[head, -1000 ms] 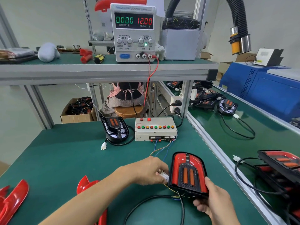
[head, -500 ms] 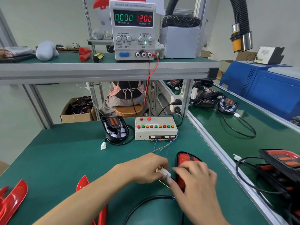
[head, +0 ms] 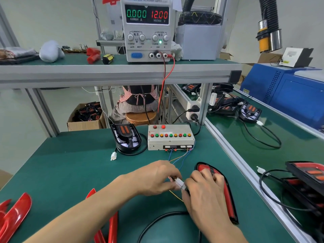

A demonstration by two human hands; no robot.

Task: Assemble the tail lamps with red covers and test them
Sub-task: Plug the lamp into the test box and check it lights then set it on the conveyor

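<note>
While the tail lamp [head: 228, 193] lies flat, both hands pinch the white connector [head: 179, 183]

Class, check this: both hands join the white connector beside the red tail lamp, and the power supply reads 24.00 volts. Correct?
Not quite. The head view shows the power supply reading 12.00 volts. Both the left hand and right hand do meet at the white connector beside the red tail lamp.

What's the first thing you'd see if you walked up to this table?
The power supply on the shelf, with glowing green and red numbers. Below it, on the green table, the left hand and right hand pinch a white connector beside a red tail lamp.
</note>
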